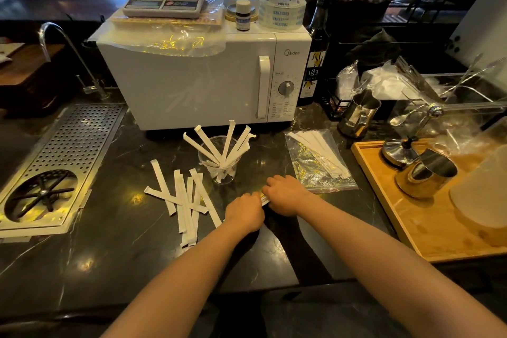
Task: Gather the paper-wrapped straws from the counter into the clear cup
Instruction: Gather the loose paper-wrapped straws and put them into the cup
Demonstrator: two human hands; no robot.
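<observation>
While some straws already stand in the clear cup (219,162), we are only partway done. We count about five wrapped straws (229,143) leaning out of the cup, which sits on the dark desk (123,241) just in front of the white microwave (192,85).

A loose pile of straws (186,200) lies flat on the desk, just left of the cup. We think most of the job is in that pile. More wrapped straws sit in a clear plastic bag (318,164) to the right of the cup. We cannot tell if those must go in the cup too.

Our left hand (244,211) and our right hand (288,195) are close together, low on the desk, near the cup. Each grip looks curled shut, and a bit of white paper (265,202) peeks out between the hands. We think both hands pinch one straw there, but the fingers hide most of it.
</observation>
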